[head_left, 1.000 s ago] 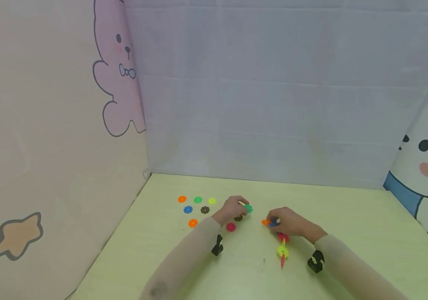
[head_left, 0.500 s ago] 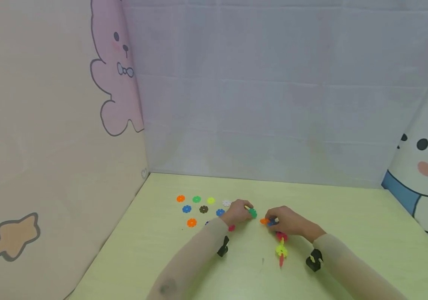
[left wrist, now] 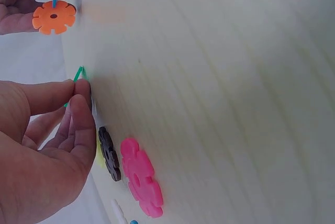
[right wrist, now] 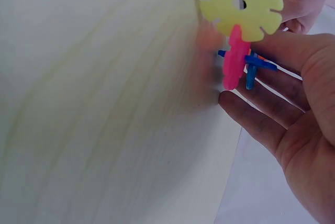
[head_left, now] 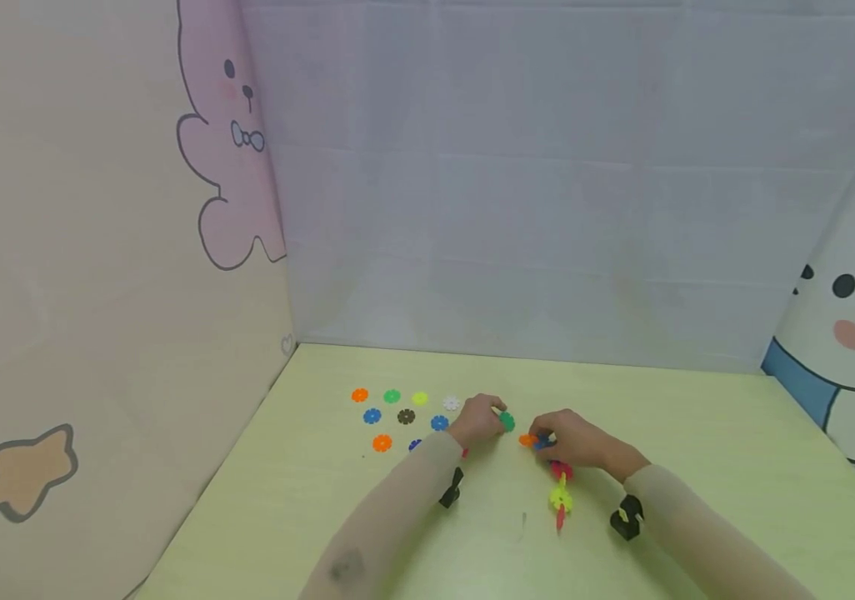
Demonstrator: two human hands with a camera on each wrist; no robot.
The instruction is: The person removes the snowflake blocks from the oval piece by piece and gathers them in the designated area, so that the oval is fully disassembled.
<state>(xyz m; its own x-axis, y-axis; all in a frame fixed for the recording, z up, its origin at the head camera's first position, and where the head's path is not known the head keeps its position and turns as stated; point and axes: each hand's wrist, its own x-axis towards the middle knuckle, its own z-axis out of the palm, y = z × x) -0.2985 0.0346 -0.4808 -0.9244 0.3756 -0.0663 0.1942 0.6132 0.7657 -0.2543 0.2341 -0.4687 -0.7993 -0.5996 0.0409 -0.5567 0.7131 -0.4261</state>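
Note:
My left hand (head_left: pixel 478 419) pinches a green notched plastic disc (head_left: pixel 507 421) between thumb and fingers, seen edge-on in the left wrist view. Across a small gap, my right hand (head_left: pixel 576 439) grips a chain of interlocked notched discs at its blue part (right wrist: pixel 260 63). An orange disc (head_left: pixel 527 440) forms the chain's end towards the left hand. At the other side hang a pink disc (right wrist: pixel 230 69), a yellow disc (head_left: pixel 561 499) and a red disc (head_left: pixel 560 518) standing on edge. The right fingers partly hide the blue discs.
Several loose notched discs lie on the table left of my hands, among them an orange disc (head_left: pixel 360 395), a white disc (head_left: pixel 452 403) and a brown disc (head_left: pixel 406 416). Beside the left hand lie a pink disc (left wrist: pixel 141 179) and a dark disc (left wrist: pixel 109 154). A cloth wall (head_left: pixel 532 183) closes off the back.
My left hand has moved a little right with the green disc, nearer to the chain, uncovering the white and a blue disc. The right hand has stayed nearly still, holding the chain.

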